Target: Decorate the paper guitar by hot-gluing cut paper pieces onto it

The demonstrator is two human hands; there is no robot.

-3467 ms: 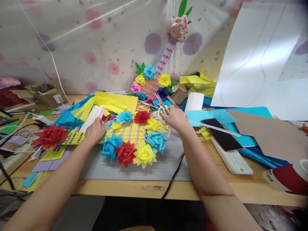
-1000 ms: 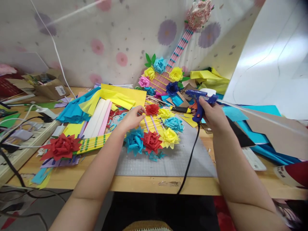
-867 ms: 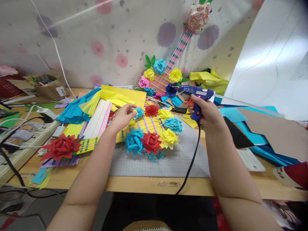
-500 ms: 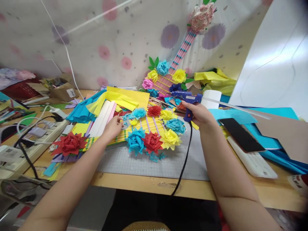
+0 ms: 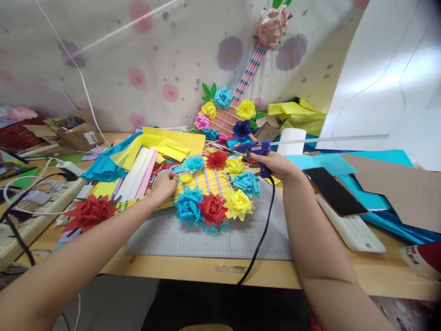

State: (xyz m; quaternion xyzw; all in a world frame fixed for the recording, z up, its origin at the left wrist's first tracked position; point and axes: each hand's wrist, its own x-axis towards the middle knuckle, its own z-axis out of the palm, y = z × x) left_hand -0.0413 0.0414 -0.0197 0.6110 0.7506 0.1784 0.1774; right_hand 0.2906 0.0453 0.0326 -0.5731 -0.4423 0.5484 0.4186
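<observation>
My right hand (image 5: 277, 164) is wrapped round the handle of a blue glue gun (image 5: 257, 147), a long clear glue stick (image 5: 330, 139) jutting from its back. My left hand (image 5: 165, 185) is closed in a pinch at the left side of a yellow paper guitar (image 5: 206, 181); what its fingertips hold is too small to make out. Red, blue and yellow paper flowers ring the guitar body, among them a red flower (image 5: 213, 209) at the front. Another red flower (image 5: 91, 212) sits at the neck's far end.
A pink flowered guitar (image 5: 246, 80) leans on the backdrop. White power strips (image 5: 44, 214) with cables lie left. At right are a black phone (image 5: 336, 191), a white box-like device (image 5: 351, 225) and a cup (image 5: 422, 259). The gun's black cord (image 5: 263, 239) crosses the grey mat (image 5: 206, 243).
The view has shifted a little to the right. The glue gun has turned, its nozzle now pointing more away from me. My left hand stays pinched by the guitar.
</observation>
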